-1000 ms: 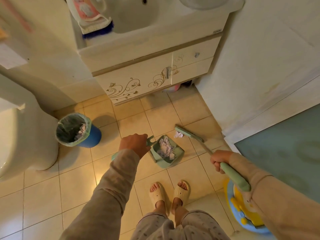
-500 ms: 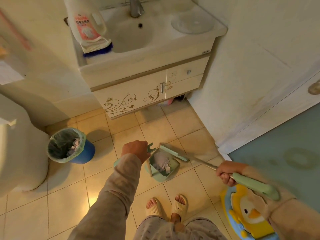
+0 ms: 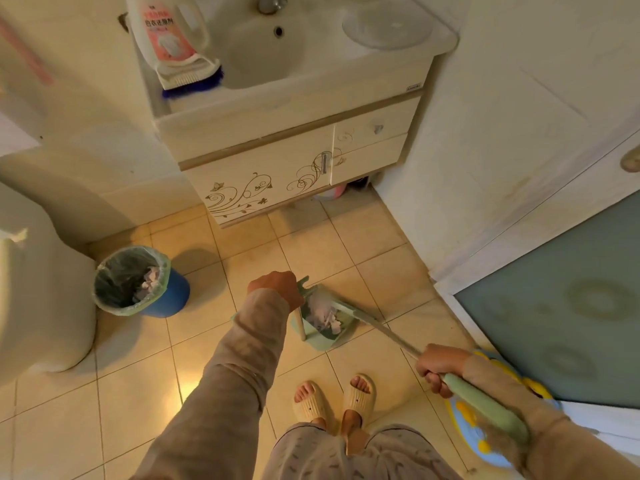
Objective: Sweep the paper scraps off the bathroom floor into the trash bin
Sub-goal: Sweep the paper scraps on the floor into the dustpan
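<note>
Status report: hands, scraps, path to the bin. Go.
Left hand grips dustpan handle; right hand grips broom. Paper scraps in dustpan, broom head at its lip. Trash bin to the left, floor between bare.

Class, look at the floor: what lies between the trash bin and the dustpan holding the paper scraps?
In the head view, only bare floor tiles lie between the trash bin and the dustpan; the left hand and its sleeve hang above that stretch.
</note>
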Demonstrator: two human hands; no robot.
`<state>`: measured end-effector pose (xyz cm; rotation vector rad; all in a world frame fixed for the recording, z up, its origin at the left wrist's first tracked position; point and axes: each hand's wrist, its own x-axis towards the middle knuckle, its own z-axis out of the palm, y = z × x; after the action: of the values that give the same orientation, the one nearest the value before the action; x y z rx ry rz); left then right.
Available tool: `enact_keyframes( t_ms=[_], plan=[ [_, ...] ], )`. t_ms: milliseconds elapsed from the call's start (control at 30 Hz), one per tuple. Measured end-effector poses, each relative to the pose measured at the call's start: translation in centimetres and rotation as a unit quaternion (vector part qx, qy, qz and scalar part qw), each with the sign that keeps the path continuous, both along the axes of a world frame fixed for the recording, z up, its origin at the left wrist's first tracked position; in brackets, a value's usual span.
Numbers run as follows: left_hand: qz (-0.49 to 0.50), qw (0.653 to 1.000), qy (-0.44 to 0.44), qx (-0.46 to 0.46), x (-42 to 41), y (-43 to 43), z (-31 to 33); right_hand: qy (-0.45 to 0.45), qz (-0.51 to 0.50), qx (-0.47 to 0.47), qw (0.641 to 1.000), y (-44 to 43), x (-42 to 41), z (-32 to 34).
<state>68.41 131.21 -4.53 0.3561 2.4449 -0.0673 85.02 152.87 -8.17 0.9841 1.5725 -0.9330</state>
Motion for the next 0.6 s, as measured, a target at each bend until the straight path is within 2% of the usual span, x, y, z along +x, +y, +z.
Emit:
enact_keyframes(
  t_ms=[133,200,333,467,600],
  plan=[
    [0.012,0.998,-0.055,-0.006,-0.2,0.2,-0.2,0.008,-0.046,0.006,0.999,1.6,0.4,1.3],
    [0.000,0.996,-0.082,-0.039,0.4,-0.2,-0.5,0.014,-0.052,0.007,0.999,1.7,0.2,1.7],
    [0.014,0.995,-0.078,-0.058,1.8,-1.8,-1.7,0.027,-0.067,0.015,0.997,1.1,-0.3,1.8],
    [0.099,0.990,-0.097,-0.019,2.6,-3.7,-2.0,0.045,-0.077,0.010,0.996,1.0,-1.3,1.6],
    [0.219,0.967,-0.124,0.036,3.9,-6.8,-1.8,0.067,-0.089,-0.003,0.994,1.6,-3.5,1.4]
  ],
)
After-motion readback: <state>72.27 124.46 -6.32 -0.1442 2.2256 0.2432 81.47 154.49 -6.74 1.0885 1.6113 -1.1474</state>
